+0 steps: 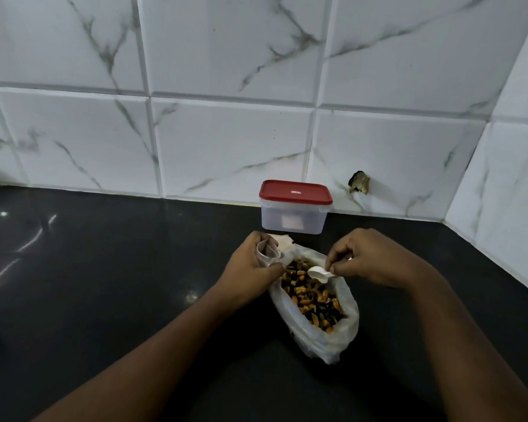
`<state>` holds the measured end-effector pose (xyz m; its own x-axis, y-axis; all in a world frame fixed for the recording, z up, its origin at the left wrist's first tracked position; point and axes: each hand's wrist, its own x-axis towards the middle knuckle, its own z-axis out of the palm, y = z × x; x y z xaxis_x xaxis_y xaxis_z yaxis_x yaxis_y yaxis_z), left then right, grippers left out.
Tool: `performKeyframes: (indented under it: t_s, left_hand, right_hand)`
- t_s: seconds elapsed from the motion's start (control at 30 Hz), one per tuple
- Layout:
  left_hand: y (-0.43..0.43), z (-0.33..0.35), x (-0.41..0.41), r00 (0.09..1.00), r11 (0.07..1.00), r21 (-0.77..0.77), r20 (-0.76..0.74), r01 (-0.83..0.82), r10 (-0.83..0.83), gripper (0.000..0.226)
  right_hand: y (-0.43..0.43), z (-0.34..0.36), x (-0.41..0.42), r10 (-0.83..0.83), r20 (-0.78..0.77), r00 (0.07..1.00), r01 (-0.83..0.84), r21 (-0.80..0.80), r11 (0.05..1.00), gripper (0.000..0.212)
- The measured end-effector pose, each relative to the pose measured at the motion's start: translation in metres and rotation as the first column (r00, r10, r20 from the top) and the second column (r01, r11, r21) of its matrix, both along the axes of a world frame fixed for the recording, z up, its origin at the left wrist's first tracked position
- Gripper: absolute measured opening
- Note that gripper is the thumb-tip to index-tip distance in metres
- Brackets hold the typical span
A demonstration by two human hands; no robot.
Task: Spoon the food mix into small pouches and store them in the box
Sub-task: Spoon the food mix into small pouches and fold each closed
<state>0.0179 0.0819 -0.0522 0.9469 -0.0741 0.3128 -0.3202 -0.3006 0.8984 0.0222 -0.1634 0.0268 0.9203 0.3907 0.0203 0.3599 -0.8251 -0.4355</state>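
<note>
Both hands are held at the far end of the bag [345, 333]. A small open pouch [267, 250] is gripped in the left hand [250, 264] at the bag's left rim. A white spoon [319, 273] is pinched by the right hand [358, 257], bowl pointed left over the mix [314, 296], just short of the pouch. The lidded box [294, 213] is set beyond the bag.

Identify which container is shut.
The clear box by the wall: its red lid is on. The mix bag and the pouch in the left hand gape open.
</note>
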Motion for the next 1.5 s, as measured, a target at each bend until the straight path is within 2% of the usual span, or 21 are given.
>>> performKeyframes:
  t_s: [0.1, 0.17, 0.23, 0.33, 0.43, 0.57, 0.7, 0.83, 1.03, 1.1, 1.17, 1.23, 1.3, 1.4, 1.5]
  left_hand:
    - [0.0, 0.0, 0.0, 1.0, 1.0, 0.004, -0.007, 0.003, -0.002, 0.03]
    - [0.0, 0.0, 0.0, 1.0, 1.0, 0.01, -0.01, 0.005, -0.005, 0.031]
    - [-0.001, -0.001, 0.001, 1.0, 1.0, 0.016, -0.011, 0.004, -0.003, 0.032]
    - [0.0, -0.001, 0.001, 1.0, 1.0, 0.009, -0.008, 0.004, -0.004, 0.032]
    - [0.0, -0.001, 0.001, 1.0, 1.0, 0.001, -0.016, 0.006, -0.006, 0.032]
    - [0.0, 0.0, 0.001, 1.0, 1.0, 0.019, -0.024, 0.009, -0.009, 0.035]
    - [0.0, 0.0, -0.001, 1.0, 1.0, 0.008, -0.021, 0.016, -0.016, 0.035]
    - [0.0, 0.0, -0.002, 1.0, 1.0, 0.023, -0.011, 0.014, -0.014, 0.035]
    - [-0.001, -0.001, -0.002, 0.999, 0.999, 0.041, -0.006, 0.033, -0.033, 0.036]
    - [-0.001, -0.002, -0.001, 0.999, 0.998, 0.041, -0.004, 0.037, -0.037, 0.038]
    - [-0.001, -0.003, 0.0, 0.999, 0.999, 0.026, 0.001, 0.042, -0.042, 0.039]
    - [-0.001, -0.003, 0.0, 0.999, 0.999, 0.039, 0.015, 0.031, -0.031, 0.034]
    - [-0.001, -0.004, 0.001, 0.999, 0.999, 0.045, 0.036, 0.018, -0.02, 0.031]
    - [-0.001, -0.004, 0.002, 0.999, 0.999, 0.035, 0.042, 0.01, -0.012, 0.032]
    - [0.0, -0.005, 0.003, 0.999, 0.999, 0.039, 0.029, 0.012, -0.013, 0.038]
  right_hand:
    - [0.0, 0.0, 0.001, -0.029, -0.011, 1.0, 0.03, 0.055, 0.998, 0.012]
    - [0.006, -0.005, 0.003, -0.05, -0.02, 0.999, 0.053, 0.15, 0.987, 0.012]
    - [0.008, -0.009, 0.004, -0.064, -0.09, 0.994, 0.085, 0.25, 0.964, 0.012]
    - [-0.001, -0.007, 0.002, -0.036, -0.215, 0.976, 0.102, 0.305, 0.947, 0.012]
    - [-0.002, -0.011, 0.006, -0.057, -0.251, 0.966, 0.153, 0.385, 0.91, 0.011]
    - [0.002, -0.022, 0.015, -0.141, -0.381, 0.914, 0.341, 0.532, 0.775, 0.01]
    - [-0.007, -0.025, 0.021, -0.112, -0.527, 0.843, 0.478, 0.637, 0.604, 0.014]
    - [-0.009, -0.024, 0.021, -0.067, -0.532, 0.844, 0.483, 0.701, 0.525, 0.018]
    - [0.007, -0.02, 0.013, 0.067, -0.41, 0.91, 0.331, 0.814, 0.478, 0.017]
    - [0.018, -0.023, 0.009, 0.071, -0.327, 0.942, 0.246, 0.821, 0.515, 0.013]
    - [0.028, -0.026, 0.005, 0.066, -0.225, 0.972, 0.137, 0.776, 0.615, 0.011]
    - [0.036, -0.027, 0.001, 0.07, -0.106, 0.992, 0.014, 0.643, 0.766, 0.013]
    - [0.039, -0.027, -0.003, 0.092, 0.008, 0.996, -0.084, 0.483, 0.871, 0.016]
    - [0.041, -0.026, -0.006, 0.087, 0.132, 0.987, -0.134, 0.406, 0.904, 0.024]
    - [0.037, -0.022, -0.005, 0.052, 0.196, 0.979, -0.142, 0.477, 0.867, 0.024]
